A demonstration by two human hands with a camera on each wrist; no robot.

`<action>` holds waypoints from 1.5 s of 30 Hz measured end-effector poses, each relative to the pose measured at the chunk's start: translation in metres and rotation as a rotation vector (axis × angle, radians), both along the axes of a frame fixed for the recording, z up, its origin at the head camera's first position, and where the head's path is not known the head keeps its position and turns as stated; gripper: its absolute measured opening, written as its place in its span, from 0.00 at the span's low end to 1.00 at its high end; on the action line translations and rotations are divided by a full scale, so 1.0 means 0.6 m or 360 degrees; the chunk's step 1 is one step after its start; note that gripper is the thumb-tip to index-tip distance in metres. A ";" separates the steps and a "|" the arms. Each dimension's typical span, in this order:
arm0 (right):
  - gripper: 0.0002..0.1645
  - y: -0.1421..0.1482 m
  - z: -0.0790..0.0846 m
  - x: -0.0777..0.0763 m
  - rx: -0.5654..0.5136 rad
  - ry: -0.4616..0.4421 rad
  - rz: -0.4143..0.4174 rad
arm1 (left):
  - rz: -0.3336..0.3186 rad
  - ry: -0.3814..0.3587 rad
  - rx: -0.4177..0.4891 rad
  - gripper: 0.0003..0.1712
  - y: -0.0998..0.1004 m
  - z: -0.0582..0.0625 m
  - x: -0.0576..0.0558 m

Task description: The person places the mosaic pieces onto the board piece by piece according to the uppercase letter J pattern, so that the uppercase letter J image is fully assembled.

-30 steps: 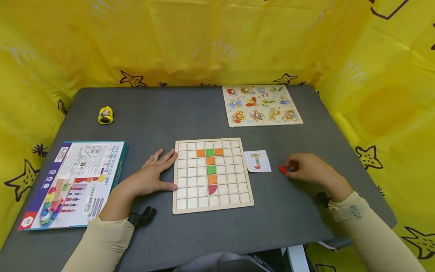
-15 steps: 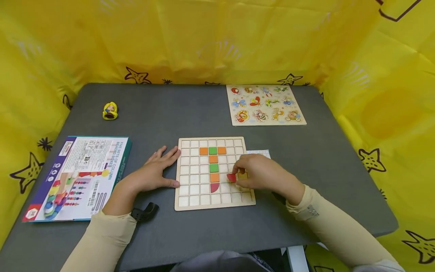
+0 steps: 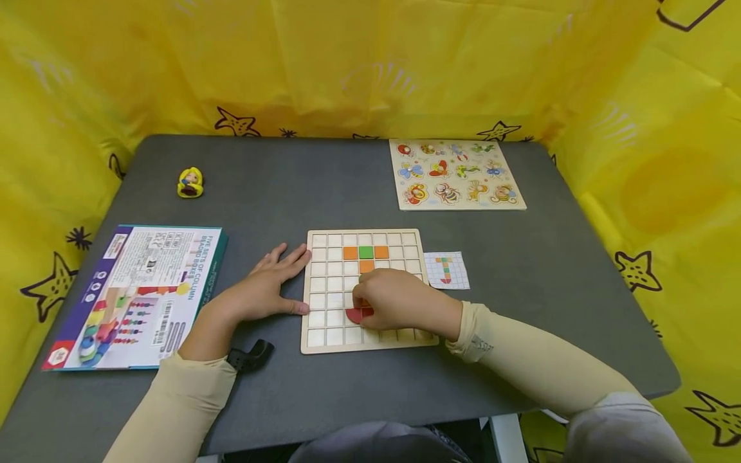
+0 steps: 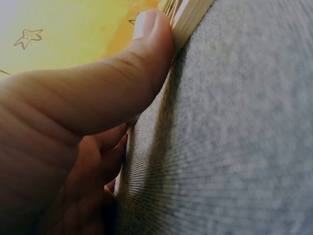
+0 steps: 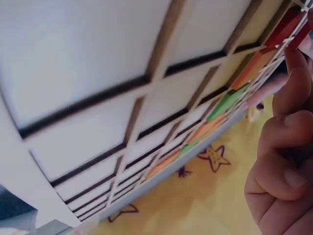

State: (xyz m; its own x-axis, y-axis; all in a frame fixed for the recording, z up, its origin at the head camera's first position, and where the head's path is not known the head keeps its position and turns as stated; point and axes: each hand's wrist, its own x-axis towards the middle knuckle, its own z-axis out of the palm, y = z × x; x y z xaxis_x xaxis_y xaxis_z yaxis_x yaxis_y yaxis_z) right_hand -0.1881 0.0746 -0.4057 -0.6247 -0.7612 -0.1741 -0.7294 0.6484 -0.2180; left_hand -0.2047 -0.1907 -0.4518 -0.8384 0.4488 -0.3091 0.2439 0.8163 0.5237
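Observation:
A light wooden grid board [image 3: 325, 347] lies on the grey table. Orange tiles [image 3: 381, 253] and a green tile [image 3: 366, 252] sit in its cells, and the lower column is partly covered by my right hand [image 3: 399, 301]. That hand pinches a red quarter-circle tile [image 3: 354, 316] low on the board, left of another red tile [image 3: 367, 312]. In the right wrist view, the fingertips meet the held red tile close over the grid. My left hand [image 3: 260, 289] lies at the board's left side with fingers spread, its thumb [image 4: 151, 54] touching the wooden edge.
A small pattern card [image 3: 447, 271] lies right of the board. Behind stands an insect puzzle board [image 3: 457, 177]. A boxed toy set [image 3: 139, 296] lies at left, with a small yellow-haired figure [image 3: 190, 182] beyond it. Yellow cloth [image 3: 324, 64] surrounds the table.
My right hand has carried the red tile from the table at right, across the board's right side, to beside the other red tile. My left hand has stayed at the board's edge.

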 end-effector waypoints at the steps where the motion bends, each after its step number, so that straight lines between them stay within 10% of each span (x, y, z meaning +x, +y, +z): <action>1: 0.05 0.000 -0.001 0.000 0.0010 -0.0005 -0.0005 | 0.0001 -0.0004 -0.0001 0.61 0.000 0.000 0.000; 35: 0.13 0.011 -0.010 0.010 0.0013 -0.0022 -0.0115 | 0.0029 0.0004 0.0045 0.62 0.001 -0.018 0.007; 41: 0.17 0.038 -0.004 0.038 -0.0013 -0.0093 -0.0227 | 0.0061 -0.0053 0.0044 0.61 -0.001 -0.043 0.042; 45: 0.22 0.051 0.007 0.061 -0.0078 -0.0081 -0.0271 | 0.0100 -0.0053 0.0129 0.53 0.015 -0.024 0.072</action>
